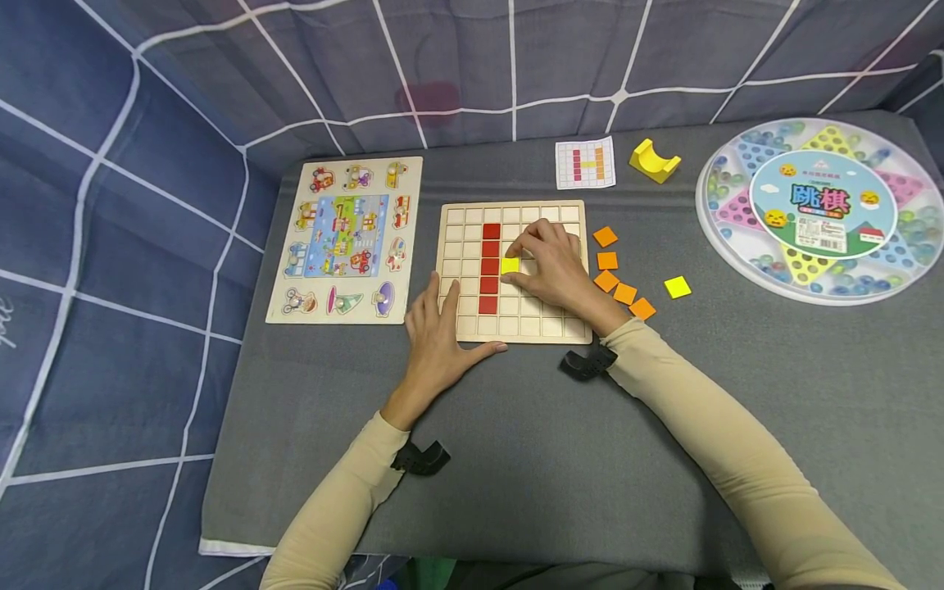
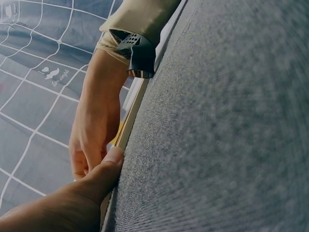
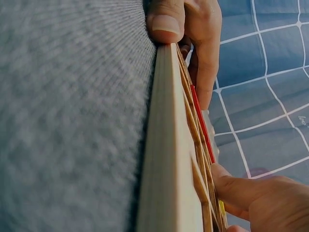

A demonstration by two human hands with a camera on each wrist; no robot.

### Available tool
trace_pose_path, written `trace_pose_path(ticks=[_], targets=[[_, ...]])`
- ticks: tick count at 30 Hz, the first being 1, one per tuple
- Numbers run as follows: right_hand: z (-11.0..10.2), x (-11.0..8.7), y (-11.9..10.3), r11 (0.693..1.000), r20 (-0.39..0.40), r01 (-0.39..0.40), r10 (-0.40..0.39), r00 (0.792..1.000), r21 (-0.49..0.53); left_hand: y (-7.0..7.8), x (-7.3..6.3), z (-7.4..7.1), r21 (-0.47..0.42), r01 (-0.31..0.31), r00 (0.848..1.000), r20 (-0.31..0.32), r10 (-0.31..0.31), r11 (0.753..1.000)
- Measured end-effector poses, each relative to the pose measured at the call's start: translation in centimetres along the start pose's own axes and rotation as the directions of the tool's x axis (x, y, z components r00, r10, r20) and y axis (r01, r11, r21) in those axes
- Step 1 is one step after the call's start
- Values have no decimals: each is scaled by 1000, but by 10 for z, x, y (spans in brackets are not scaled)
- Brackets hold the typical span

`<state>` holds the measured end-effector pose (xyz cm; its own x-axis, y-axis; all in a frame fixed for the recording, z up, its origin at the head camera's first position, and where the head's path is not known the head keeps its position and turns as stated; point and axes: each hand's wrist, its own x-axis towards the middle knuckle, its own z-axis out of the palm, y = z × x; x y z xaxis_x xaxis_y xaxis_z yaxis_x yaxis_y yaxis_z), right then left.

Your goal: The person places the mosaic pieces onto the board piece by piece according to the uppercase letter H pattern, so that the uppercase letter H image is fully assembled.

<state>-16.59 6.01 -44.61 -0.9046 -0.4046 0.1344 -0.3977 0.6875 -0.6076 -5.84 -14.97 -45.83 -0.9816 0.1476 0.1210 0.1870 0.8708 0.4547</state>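
A wooden grid board (image 1: 542, 328) lies on the grey table, bearing a column of several red tiles (image 1: 489, 285). My right hand (image 1: 551, 266) pinches a yellow tile (image 1: 510, 265) between thumb and forefinger, at the square just right of that column. With fingers spread, my left hand (image 1: 435, 338) steadies the board, its fingers at the left edge and its thumb along the near edge. The right wrist view shows the right thumb (image 3: 231, 186) low over the board's surface; the tile there is mostly hidden.
Right of the board lie several loose orange tiles (image 1: 607, 260) and another yellow tile (image 1: 677, 287). Behind are a pattern card (image 1: 568, 176) and a yellow curved block (image 1: 655, 164). A picture puzzle (image 1: 283, 307) lies left, a round Chinese checkers set (image 1: 822, 201) right.
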Motion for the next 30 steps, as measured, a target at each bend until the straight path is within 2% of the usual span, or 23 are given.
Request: trace_pose_path(ticks=[6, 10, 15, 18, 25, 30], targets=[[-6, -5, -3, 1000, 20, 15, -16, 1000, 20, 0, 0, 0, -1, -9, 1000, -13, 9, 1000], [-15, -14, -1, 996, -5, 64, -64, 998, 63, -1, 0, 1, 0, -16, 1000, -22, 16, 1000], [-33, -32, 16, 977, -62, 164, -157, 986, 137, -1, 0, 1, -6, -24, 999, -23, 24, 1000], [-47, -45, 33, 970, -69, 189, -181, 981, 155, -1, 0, 2, -14, -28, 999, -23, 28, 1000], [-81, -79, 71, 982, -104, 148, -136, 985, 114, -1, 1, 3, -26, -27, 999, -20, 26, 999], [-97, -101, 88, 991, -126, 118, -108, 986, 70, 1, 1, 2, -34, -1, 1000, -8, 1, 999]])
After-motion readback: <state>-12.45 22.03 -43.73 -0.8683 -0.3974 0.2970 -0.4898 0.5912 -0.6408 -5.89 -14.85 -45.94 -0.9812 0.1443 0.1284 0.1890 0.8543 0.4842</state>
